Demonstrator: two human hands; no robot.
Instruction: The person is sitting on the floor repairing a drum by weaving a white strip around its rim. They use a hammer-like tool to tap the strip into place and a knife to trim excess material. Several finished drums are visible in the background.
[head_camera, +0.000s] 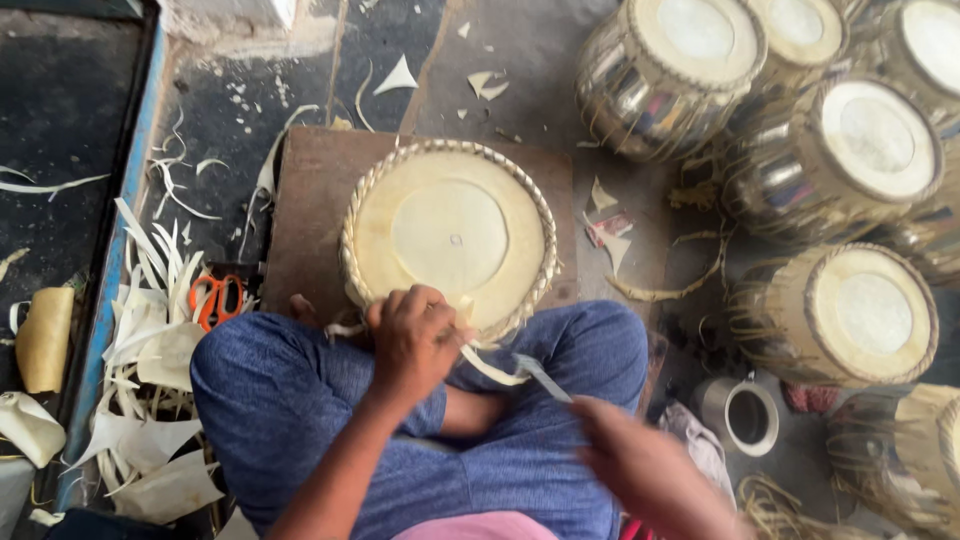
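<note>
Two hands are working at the near rim of the drum head (450, 235) lying flat on the board (310, 200): the left hand (412, 335) is clenching the braided edge, the blurred right hand (640, 465) is gripping a strip (520, 370) slanting up-left toward it.

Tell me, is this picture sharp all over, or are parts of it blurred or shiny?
Head view: the drum head under the left hand is fairly sharp in soft, even light; the right hand is smeared by motion blur; the metal drum shells at the upper right carry bright glare; edges bend slightly, as from a wide lens.
</note>
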